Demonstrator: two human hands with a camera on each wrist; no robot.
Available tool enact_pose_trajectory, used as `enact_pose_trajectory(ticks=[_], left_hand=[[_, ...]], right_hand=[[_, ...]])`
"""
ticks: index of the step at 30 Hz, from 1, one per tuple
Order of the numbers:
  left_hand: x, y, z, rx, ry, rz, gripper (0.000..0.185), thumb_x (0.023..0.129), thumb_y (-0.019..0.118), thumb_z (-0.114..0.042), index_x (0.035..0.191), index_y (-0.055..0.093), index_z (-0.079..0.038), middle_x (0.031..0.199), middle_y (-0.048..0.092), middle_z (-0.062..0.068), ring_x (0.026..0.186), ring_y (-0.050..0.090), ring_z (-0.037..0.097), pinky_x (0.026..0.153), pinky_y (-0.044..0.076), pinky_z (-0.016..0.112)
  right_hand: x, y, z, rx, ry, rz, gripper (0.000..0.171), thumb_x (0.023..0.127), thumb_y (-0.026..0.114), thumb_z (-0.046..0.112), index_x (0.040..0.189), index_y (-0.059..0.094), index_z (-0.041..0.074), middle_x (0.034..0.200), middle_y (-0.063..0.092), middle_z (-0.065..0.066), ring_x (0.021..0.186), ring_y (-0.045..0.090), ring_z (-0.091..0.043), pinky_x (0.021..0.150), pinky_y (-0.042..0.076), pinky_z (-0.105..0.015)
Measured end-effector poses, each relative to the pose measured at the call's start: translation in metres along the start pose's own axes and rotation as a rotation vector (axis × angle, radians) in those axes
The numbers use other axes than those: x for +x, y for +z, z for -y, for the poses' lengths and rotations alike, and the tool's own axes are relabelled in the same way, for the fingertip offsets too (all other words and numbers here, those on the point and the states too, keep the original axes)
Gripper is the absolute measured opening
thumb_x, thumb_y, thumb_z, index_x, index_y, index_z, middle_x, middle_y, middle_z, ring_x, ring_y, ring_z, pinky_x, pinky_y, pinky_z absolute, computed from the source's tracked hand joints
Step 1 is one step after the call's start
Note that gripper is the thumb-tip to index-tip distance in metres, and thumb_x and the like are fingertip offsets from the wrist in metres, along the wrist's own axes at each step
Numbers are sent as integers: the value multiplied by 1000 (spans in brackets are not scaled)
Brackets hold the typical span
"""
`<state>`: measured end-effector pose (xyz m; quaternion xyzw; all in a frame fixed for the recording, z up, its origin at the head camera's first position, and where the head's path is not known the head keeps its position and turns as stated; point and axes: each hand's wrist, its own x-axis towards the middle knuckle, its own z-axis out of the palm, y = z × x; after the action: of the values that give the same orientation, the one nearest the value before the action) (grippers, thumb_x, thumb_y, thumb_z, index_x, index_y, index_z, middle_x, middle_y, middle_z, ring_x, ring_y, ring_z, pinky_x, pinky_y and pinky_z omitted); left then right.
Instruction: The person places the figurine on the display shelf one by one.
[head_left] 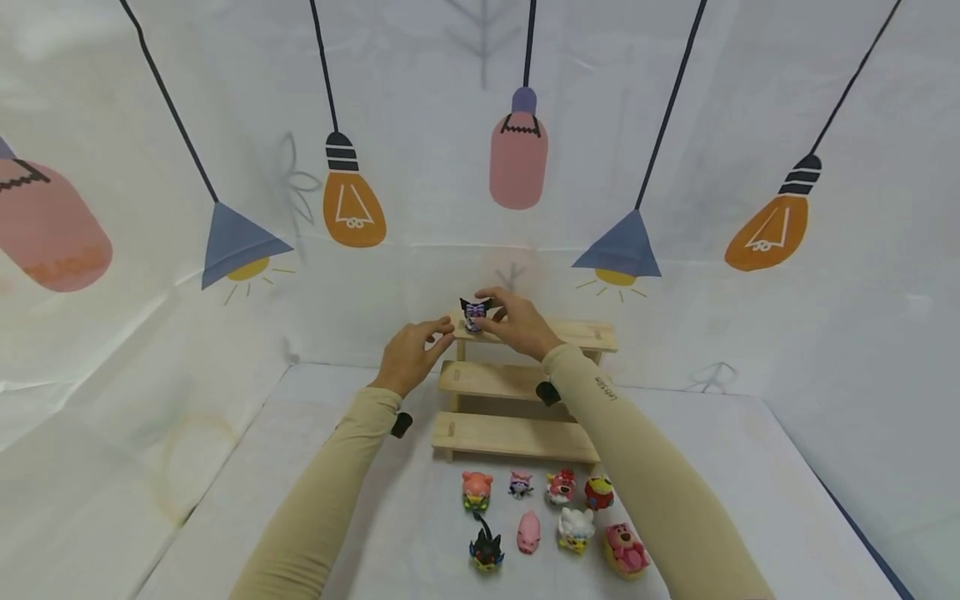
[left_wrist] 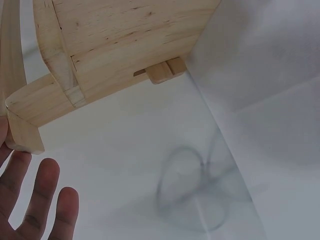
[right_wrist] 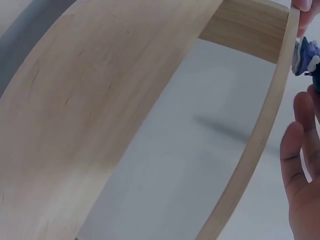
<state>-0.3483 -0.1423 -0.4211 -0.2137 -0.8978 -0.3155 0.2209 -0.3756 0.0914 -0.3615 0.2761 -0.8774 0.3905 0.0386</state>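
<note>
The small black-and-purple figurine [head_left: 474, 315] is at the left end of the top shelf [head_left: 581, 335] of a wooden stand [head_left: 517, 435], pinched by the fingers of the right hand [head_left: 519, 325]. The left hand [head_left: 409, 358], its fingers loosely extended, touches this same end. In front, eight other toy figures [head_left: 528, 533] are on the white table [head_left: 408, 533].

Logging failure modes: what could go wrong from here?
The purple-and-black figurine is held at the left end of the top shelf; it could tip off if the right hand releases it unevenly.
The left hand, at that same end, might jog the shelf.
The right sleeve looks close to the red-and-yellow figurine; pulling back might knock it.
</note>
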Motion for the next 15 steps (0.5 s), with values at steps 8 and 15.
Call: enact_pose_trajectory(ticks=[8,15], left_hand=[[0,1,0,15,-13,2,31,101,65,-35,123,75,-15,134,66,-4,95,70,23,73,56,41],[0,1,0,15,-13,3,33,101,65,-34,126,74,-14,134,66,-3,96,70,25,72,56,42]], right_hand=[[-2,-4,0,-11,2,18,57,98,71,28,148,49,16,135,62,-10,110,65,-27,85,56,-44],[-11,-14,-1,22,22,-19,68,97,73,26,155,38,15,145,54,-11,112,62,-26,85,55,-44]])
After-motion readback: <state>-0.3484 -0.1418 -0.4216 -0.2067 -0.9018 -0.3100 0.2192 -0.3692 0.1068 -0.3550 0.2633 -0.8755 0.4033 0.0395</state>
